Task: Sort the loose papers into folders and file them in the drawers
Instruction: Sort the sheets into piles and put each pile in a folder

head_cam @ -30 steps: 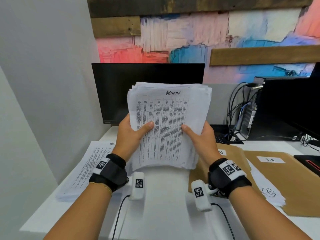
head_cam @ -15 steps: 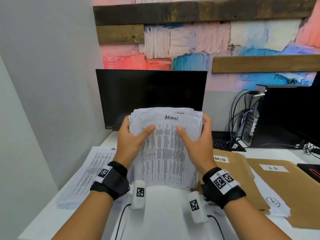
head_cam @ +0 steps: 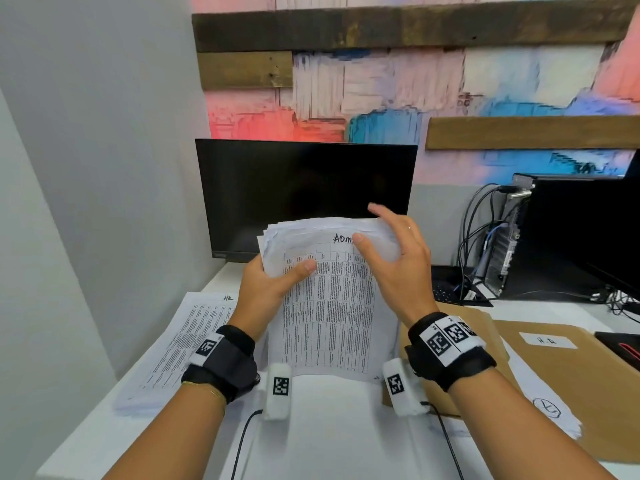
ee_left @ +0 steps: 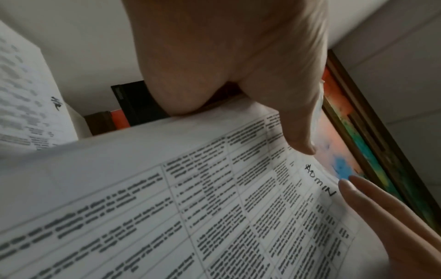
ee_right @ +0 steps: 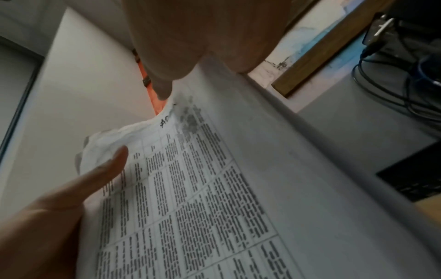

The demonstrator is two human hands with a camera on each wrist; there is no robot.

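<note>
L hand (head_cam: 268,289) grips papers (head_cam: 329,306) — upright.

A dark monitor (head_cam: 304,199) stands at the white desk's (head_cam: 339,427) back, beside a cabled computer (head_cam: 502,237).

Left hand (head_cam: 273,289) in thumb-over grip; right hand (head_cam: 398,268) open-fingered, raised.

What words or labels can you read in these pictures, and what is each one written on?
"ADMIN": handwritten at the top of the paper stack held upright on the desk.
"HR": handwritten, seemingly, on top of the flat paper pile at left.
"H.R": apparently, on the white label of the right brown folder.
A circled handwritten mark on the loose sheet by the folders: unclear.
Printed tables on the papers and the monitor badge: too small or blurred.
</note>
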